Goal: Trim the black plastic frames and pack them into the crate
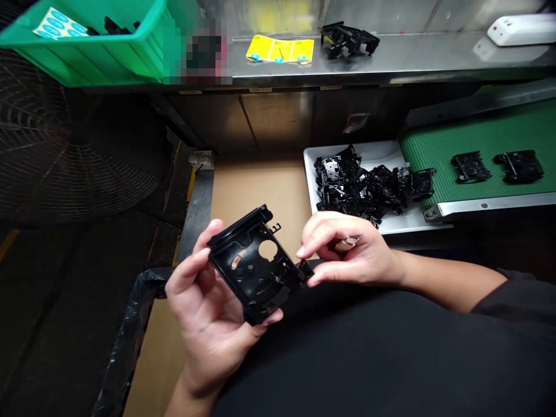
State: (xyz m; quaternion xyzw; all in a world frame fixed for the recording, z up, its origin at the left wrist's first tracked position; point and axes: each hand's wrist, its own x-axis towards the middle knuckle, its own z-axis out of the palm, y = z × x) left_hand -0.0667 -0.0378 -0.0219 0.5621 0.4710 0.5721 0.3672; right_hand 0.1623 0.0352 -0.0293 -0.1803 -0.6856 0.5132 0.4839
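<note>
A black moulded plastic frame [256, 269], with a round hole and a smaller slot, is tilted in front of my body. My left hand [212, 295] grips it by its left and lower edges, fingers behind and thumb at the bottom. At its right corner my right hand [351, 249] pinches a small projecting part between thumb and forefinger; the other fingers curl in, and one wears a ring. Beyond my right hand, a white tray [310, 168] holds a heap of similar black plastic parts [360, 182].
A green conveyor belt [438, 139] at right carries two black parts [519, 166]. On the steel shelf [412, 58] lie yellow labels [280, 50], another black part [350, 40] and a white power strip [521, 30]. A green bin [108, 58] and a fan [69, 133] stand at left.
</note>
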